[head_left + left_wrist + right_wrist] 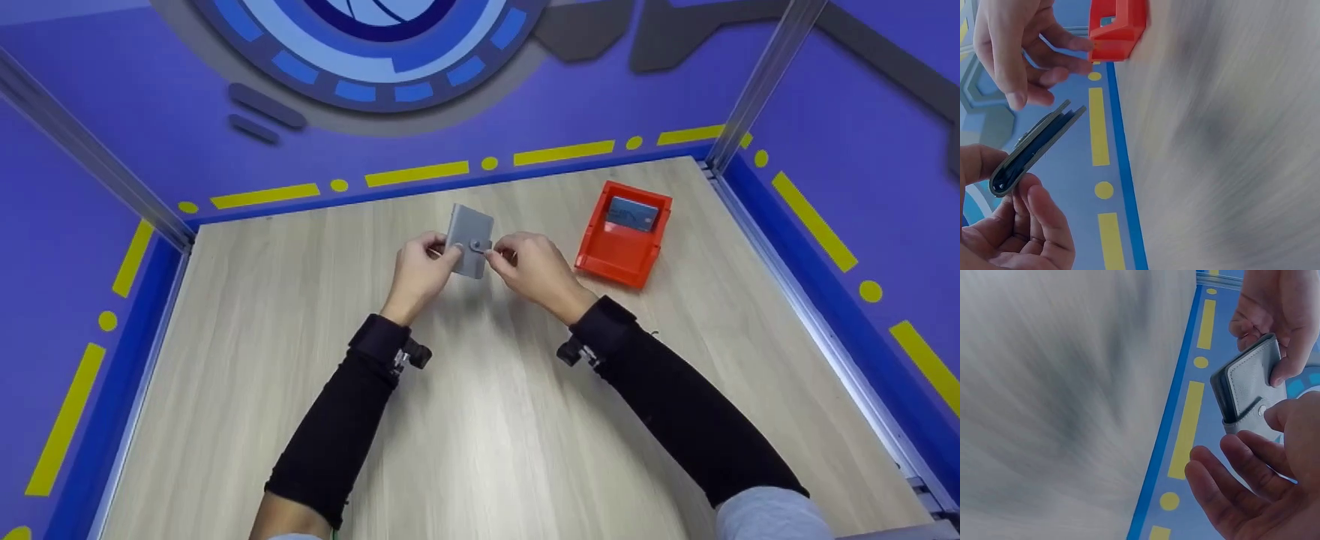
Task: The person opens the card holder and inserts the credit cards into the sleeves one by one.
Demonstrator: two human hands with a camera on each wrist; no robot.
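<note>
A small grey card wallet (pixel 466 227) with a snap strap is held up above the table. My left hand (pixel 421 271) pinches it along its folded edge, thumb on the front cover and fingers behind, as the right wrist view also shows. On the wallet's front, the strap (pixel 1251 410) lies across with its round metal snap (pixel 1262 410). My right hand (pixel 536 270) is at the strap side, thumb tip right by the snap and the other fingers loosely extended. Seen end-on in the left wrist view, the folded wallet (pixel 1033 147) has a narrow gap between its covers.
A red plastic bin (pixel 616 251) stands on the table to the right of my right hand, with a bank card (pixel 632 214) lying in its far end. Purple-blue panels (pixel 420 142) with yellow marks border the wooden table (pixel 465 420) at the back and sides.
</note>
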